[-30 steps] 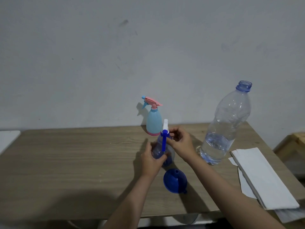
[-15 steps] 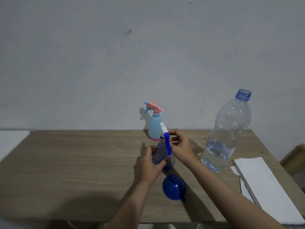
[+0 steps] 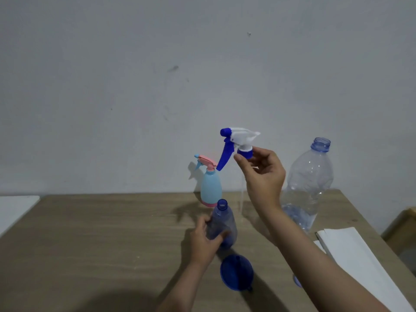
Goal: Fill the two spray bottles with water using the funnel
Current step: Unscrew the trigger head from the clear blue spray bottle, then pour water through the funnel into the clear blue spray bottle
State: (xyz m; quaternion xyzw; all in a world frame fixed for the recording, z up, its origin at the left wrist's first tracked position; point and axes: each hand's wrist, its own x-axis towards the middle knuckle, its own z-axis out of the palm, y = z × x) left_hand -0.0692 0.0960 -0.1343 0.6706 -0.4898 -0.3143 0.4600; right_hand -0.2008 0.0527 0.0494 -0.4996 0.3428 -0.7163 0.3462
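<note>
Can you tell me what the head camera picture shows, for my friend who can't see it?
A person's right hand holds up a blue and white sprayer top, while the left hand grips the open blue spray bottle on a wooden table. Nearby are a blue funnel, a pale blue spray bottle and a big water bottle.

Spray head (image 3: 236, 143): white body, deep blue nozzle tip, trigger and collar. Open spray bottle (image 3: 221, 224): translucent blue. Second spray bottle (image 3: 210, 188): pale blue body, pink base band and pink head, light blue nozzle and trigger. Funnel (image 3: 236, 274): translucent deep blue. Large water bottle (image 3: 307, 188): clear, blue-tinted neck. Table (image 3: 90, 239): light brown wood grain. Folded paper (image 3: 360, 264): white. Wall (image 3: 135, 86): pale grey, faintly scuffed.
</note>
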